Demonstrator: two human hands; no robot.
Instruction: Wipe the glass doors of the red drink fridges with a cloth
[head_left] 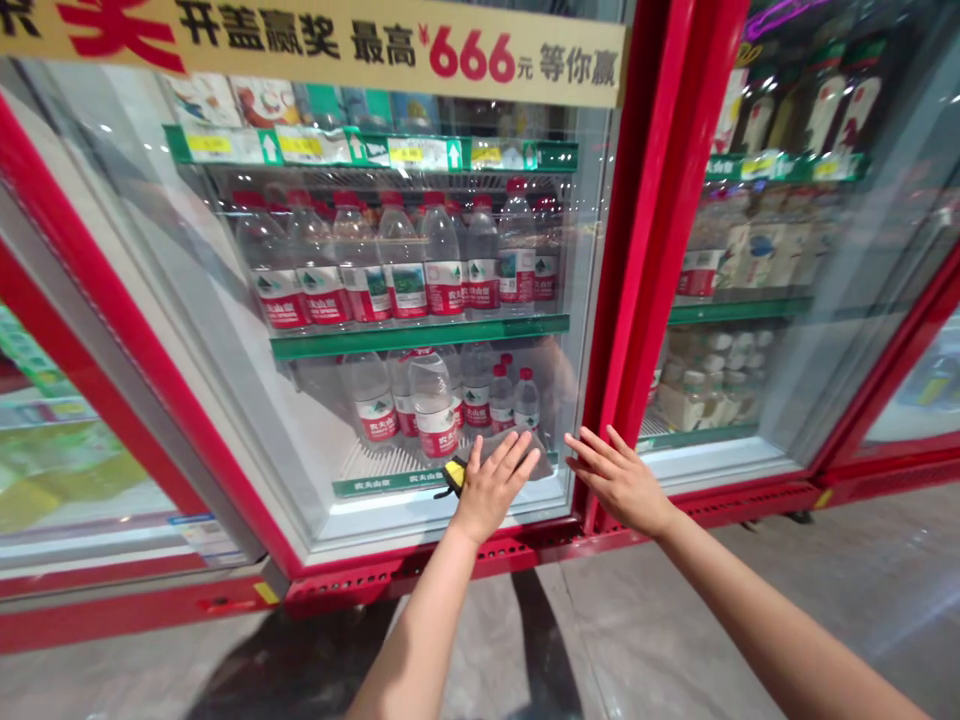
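Observation:
My left hand [495, 478] is stretched out in front of the lower part of a glass cooler door [202, 330], fingers spread and nearly flat. Beneath its fingers shows a thin grey patch like a cloth [534, 460]. Beside the thumb is a small yellow and black object [454, 474]; its kind and whether the hand grips it are unclear. My right hand [621, 480] has its fingers apart, in front of the red door frame [637, 270], holding nothing visible. Behind the glass, water bottles [409, 275] with red caps and red-and-white labels line the shelves.
A yellow banner [300, 45] crosses the door's top. Another cooler door [847, 330] stands to the right, with bottles and cartons behind it. At the left is a further red-framed cooler [67, 480]. Grey tiled floor [637, 630] lies below, with shadows on it.

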